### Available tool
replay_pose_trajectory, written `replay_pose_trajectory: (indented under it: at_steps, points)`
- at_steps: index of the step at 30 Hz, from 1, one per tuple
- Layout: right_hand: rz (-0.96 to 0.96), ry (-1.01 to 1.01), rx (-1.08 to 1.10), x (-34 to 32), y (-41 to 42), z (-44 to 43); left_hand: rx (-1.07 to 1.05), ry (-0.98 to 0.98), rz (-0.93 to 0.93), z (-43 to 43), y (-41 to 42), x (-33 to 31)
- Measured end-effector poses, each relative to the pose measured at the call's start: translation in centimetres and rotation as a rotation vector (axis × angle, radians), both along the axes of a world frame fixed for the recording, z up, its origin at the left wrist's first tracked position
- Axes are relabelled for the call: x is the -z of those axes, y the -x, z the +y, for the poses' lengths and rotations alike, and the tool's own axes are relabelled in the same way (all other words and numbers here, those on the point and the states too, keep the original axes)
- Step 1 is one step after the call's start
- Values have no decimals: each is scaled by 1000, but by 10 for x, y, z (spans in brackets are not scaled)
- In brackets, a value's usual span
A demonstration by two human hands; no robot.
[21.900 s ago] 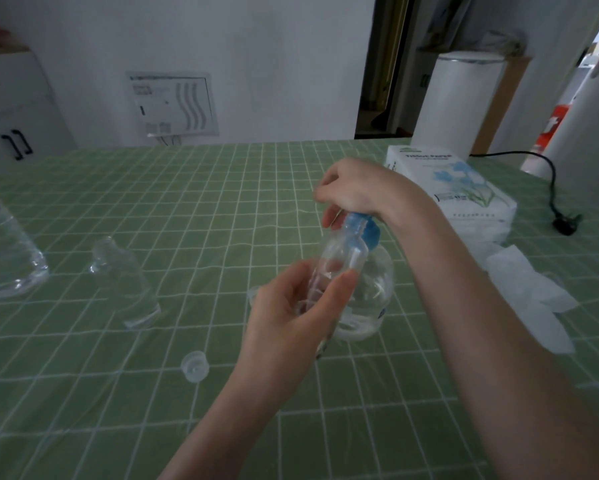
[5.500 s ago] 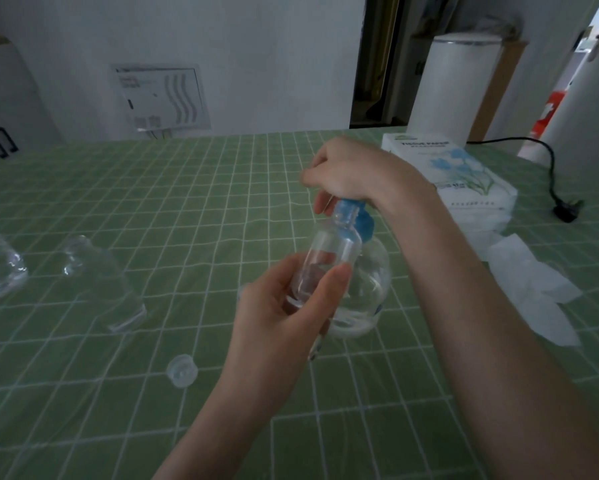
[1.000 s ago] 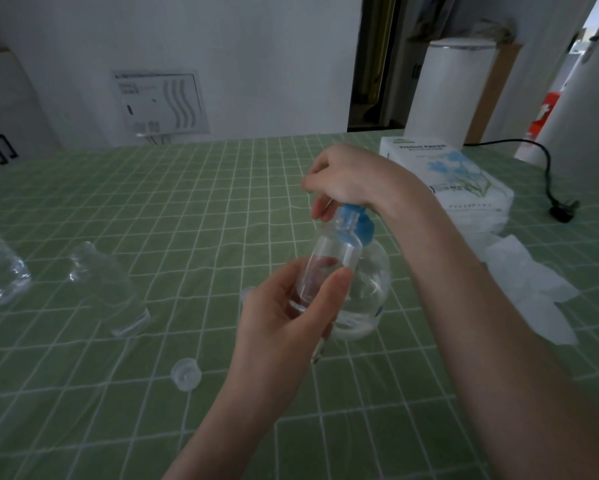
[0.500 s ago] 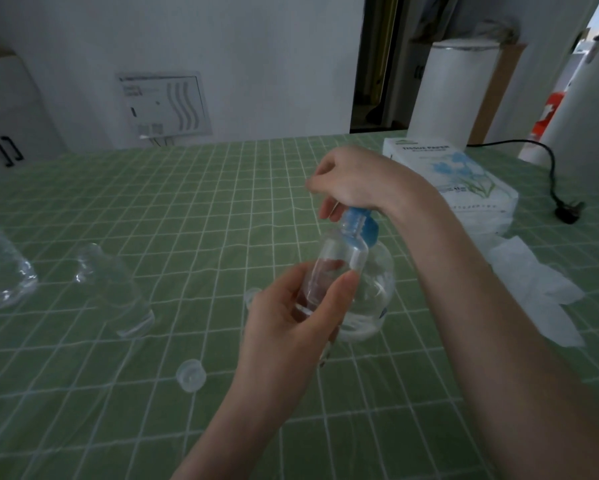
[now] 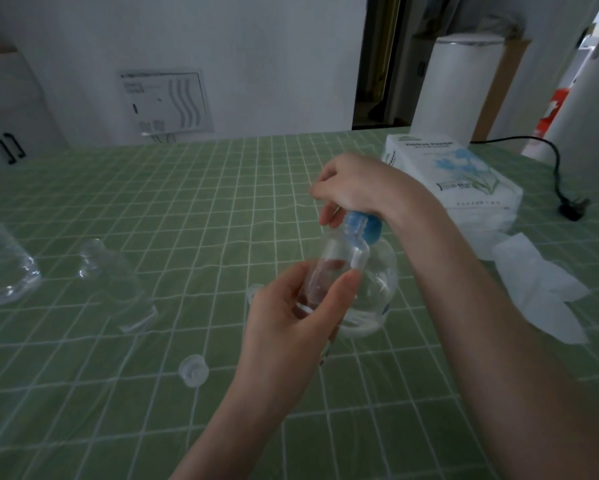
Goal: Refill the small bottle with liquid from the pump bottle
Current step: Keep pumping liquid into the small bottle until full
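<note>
Barely any shift since half a second back; both hands hold pose. Left hand (image 5: 284,320) grips the small bottle (image 5: 336,268), tilted, mouth at the nozzle. Right hand (image 5: 357,188) curls over the pump bottle (image 5: 377,289) head, wrist bent down. Pump bottle stands mid-table (image 5: 222,188). Tissue pack (image 5: 457,174) sits near the right edge, loose cap (image 5: 193,370) and lying clear bottle (image 5: 114,282) to the left. Open cloth runs toward the far edge.
</note>
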State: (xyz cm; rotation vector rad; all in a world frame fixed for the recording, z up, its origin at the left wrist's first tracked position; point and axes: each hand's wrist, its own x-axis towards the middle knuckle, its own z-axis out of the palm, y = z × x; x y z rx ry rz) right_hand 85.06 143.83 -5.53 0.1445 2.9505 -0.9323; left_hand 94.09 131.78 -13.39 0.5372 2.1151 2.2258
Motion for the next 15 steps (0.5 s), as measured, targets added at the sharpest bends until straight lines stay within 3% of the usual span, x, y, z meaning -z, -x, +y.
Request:
replay_pose_trajectory:
  at_steps: [15]
  points:
    - [22, -33, -2, -8, 0, -1, 8, -15, 1, 0, 2, 0]
